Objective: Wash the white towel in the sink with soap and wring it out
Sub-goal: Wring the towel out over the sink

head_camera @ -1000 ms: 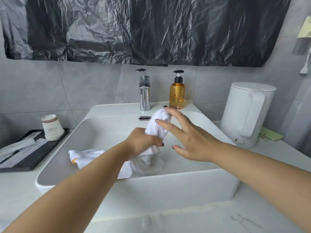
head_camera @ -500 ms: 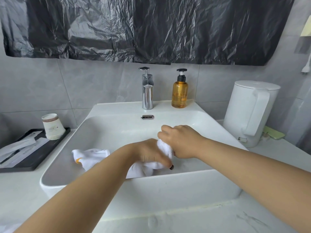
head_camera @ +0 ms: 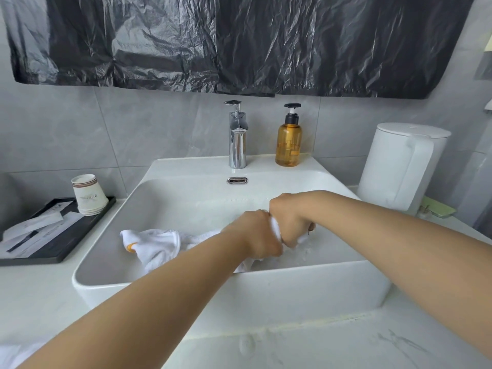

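Both hands work low in the sink (head_camera: pixel 306 286), near the front wall; left hand (head_camera: pixel 257 234) and right hand (head_camera: pixel 288 219) are each clenched round a bunched part of the white towel (head_camera: pixel 157 242), knuckles nearly touching — looks like a wring or scrub. Rest of the towel trails left across the basin floor, orange tag showing. Handling, by my guess: soaked cloth, so soft, floppy, heavier than dry & prob. slick if soapy; no fragility. Best held as now — two fists close together on the rolled part, twisting opposite ways; then shift along toward the loose left end. Faucet (head_camera: pixel 237 137) shows no water running; soap bottle (head_camera: pixel 288 141) stands beside it.
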`<action>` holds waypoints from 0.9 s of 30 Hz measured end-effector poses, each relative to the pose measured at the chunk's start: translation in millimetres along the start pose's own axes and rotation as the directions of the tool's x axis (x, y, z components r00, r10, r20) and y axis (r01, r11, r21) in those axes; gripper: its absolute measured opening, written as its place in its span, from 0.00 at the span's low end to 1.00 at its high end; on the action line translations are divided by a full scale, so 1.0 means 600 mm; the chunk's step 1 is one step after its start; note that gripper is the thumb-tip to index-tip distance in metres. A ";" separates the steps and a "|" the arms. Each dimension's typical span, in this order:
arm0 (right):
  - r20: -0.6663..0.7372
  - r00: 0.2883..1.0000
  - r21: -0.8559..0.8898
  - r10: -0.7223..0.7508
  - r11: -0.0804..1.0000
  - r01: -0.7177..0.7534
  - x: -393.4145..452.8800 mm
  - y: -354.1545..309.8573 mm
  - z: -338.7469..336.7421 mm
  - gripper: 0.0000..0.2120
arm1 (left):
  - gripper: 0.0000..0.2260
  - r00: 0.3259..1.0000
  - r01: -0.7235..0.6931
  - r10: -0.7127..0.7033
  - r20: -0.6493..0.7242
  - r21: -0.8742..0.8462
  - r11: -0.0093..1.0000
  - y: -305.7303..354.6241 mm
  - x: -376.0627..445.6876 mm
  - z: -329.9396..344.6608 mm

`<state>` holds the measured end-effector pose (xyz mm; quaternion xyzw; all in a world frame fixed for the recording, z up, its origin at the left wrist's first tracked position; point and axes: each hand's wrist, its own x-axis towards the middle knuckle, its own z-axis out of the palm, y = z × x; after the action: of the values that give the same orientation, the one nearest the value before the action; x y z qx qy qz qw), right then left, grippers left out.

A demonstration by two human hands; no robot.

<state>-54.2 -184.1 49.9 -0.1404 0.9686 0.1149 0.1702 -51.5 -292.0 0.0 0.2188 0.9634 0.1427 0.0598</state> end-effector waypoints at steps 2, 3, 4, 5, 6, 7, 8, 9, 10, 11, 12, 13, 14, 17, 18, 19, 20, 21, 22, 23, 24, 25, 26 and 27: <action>-0.039 0.998 0.130 -0.053 0.990 0.057 -0.001 0.008 -0.005 0.06 | 0.06 0.997 0.022 -0.024 -0.071 -0.025 0.999 -0.010 0.003 0.002; -0.106 0.991 0.204 -0.077 0.974 0.098 0.000 0.014 -0.004 0.09 | 0.07 0.992 0.039 -0.043 -0.120 -0.043 0.998 -0.017 0.002 -0.001; -0.189 0.978 0.265 -0.086 0.955 0.136 0.002 0.020 -0.001 0.13 | 0.08 0.984 0.064 -0.076 -0.160 -0.078 0.995 -0.024 0.000 -0.005; -0.274 0.959 0.321 -0.070 0.933 0.160 0.003 0.025 0.005 0.21 | 0.09 0.974 0.094 -0.120 -0.194 -0.136 0.986 -0.031 -0.004 -0.012; -0.342 0.940 0.390 -0.023 0.906 0.164 0.004 0.030 0.010 0.31 | 0.09 0.961 0.125 -0.174 -0.215 -0.226 0.966 -0.036 -0.010 -0.020; -0.377 0.925 0.474 0.035 0.866 0.160 -0.003 0.033 0.013 0.38 | 0.08 0.946 0.141 -0.233 -0.225 -0.362 0.921 -0.040 -0.017 -0.029; -0.384 0.919 0.563 0.088 0.811 0.158 -0.010 0.035 0.018 0.42 | 0.07 0.931 0.133 -0.293 -0.218 -0.545 0.828 -0.041 -0.023 -0.038; -0.352 0.928 0.653 0.120 0.742 0.152 -0.022 0.033 0.023 0.45 | 0.05 0.918 0.097 -0.345 -0.196 -0.732 0.674 -0.039 -0.030 -0.047; -0.299 0.945 0.735 0.134 0.663 0.139 -0.032 0.027 0.031 0.48 | 0.03 0.905 0.048 -0.391 -0.168 -0.873 0.485 -0.038 -0.035 -0.055; -0.253 0.959 0.802 0.130 0.582 0.133 -0.041 0.017 0.043 0.50 | 0.02 0.896 -0.004 -0.422 -0.138 -0.953 0.302 -0.035 -0.040 -0.063; -0.231 0.966 0.849 0.118 0.509 0.141 -0.048 0.003 0.055 0.50 | 0.01 0.894 -0.047 -0.436 -0.106 -0.988 0.145 -0.032 -0.042 -0.070; -0.232 0.967 0.874 0.107 0.459 0.159 -0.056 -0.015 0.066 0.50 | 0.02 0.901 -0.077 -0.426 -0.075 -0.997 0.012 -0.025 -0.046 -0.076; -0.250 0.963 0.885 0.097 0.427 0.187 -0.058 -0.031 0.075 0.48 | 0.02 0.914 -0.099 -0.401 -0.056 -0.991 -0.087 -0.017 -0.047 -0.080; -0.361 0.929 0.898 0.083 0.299 0.323 -0.053 -0.067 0.079 0.27 | 0.02 0.941 -0.175 -0.329 -0.075 -0.942 -0.287 0.019 -0.057 -0.082; -0.394 0.913 0.898 0.108 0.258 0.357 -0.050 -0.072 0.074 0.20 | 0.04 0.940 -0.222 -0.324 -0.108 -0.914 -0.339 0.031 -0.061 -0.083; -0.419 0.896 0.891 0.144 0.256 0.375 -0.047 -0.075 0.069 0.15 | 0.05 0.934 -0.272 -0.326 -0.148 -0.886 -0.377 0.039 -0.065 -0.086; -0.434 0.882 0.883 0.182 0.277 0.378 -0.044 -0.076 0.064 0.12 | 0.06 0.925 -0.318 -0.331 -0.187 -0.859 -0.402 0.045 -0.070 -0.089; -0.435 0.878 0.884 0.200 0.281 0.374 -0.040 -0.074 0.062 0.10 | 0.06 0.917 -0.352 -0.337 -0.216 -0.834 -0.425 0.048 -0.073 -0.095; -0.424 0.885 0.894 0.195 0.250 0.373 -0.039 -0.074 0.060 0.08 | 0.06 0.911 -0.373 -0.342 -0.230 -0.812 -0.448 0.049 -0.076 -0.100; -0.403 0.899 0.907 0.168 0.204 0.368 -0.040 -0.074 0.059 0.07 | 0.06 0.905 -0.391 -0.353 -0.238 -0.794 -0.466 0.049 -0.077 -0.103; -0.380 0.913 0.920 0.147 0.162 0.357 -0.041 -0.076 0.060 0.06 | 0.07 0.896 -0.407 -0.372 -0.241 -0.782 -0.473 0.049 -0.077 -0.104; -0.366 0.921 0.926 0.137 0.149 0.346 -0.041 -0.077 0.061 0.05 | 0.07 0.889 -0.414 -0.393 -0.234 -0.779 -0.472 0.050 -0.077 -0.105; -0.364 0.921 0.926 0.141 0.159 0.342 -0.042 -0.078 0.062 0.04 | 0.08 0.886 -0.406 -0.412 -0.214 -0.787 -0.464 0.051 -0.076 -0.104; -0.368 0.917 0.923 0.153 0.183 0.340 -0.040 -0.079 0.063 0.05 | 0.09 0.889 -0.377 -0.421 -0.179 -0.808 -0.453 0.052 -0.076 -0.104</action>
<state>-6.8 -212.4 15.5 -0.0792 0.8180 -0.5686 0.0355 -9.0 -300.7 71.0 -0.0047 0.3480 0.9375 -0.0080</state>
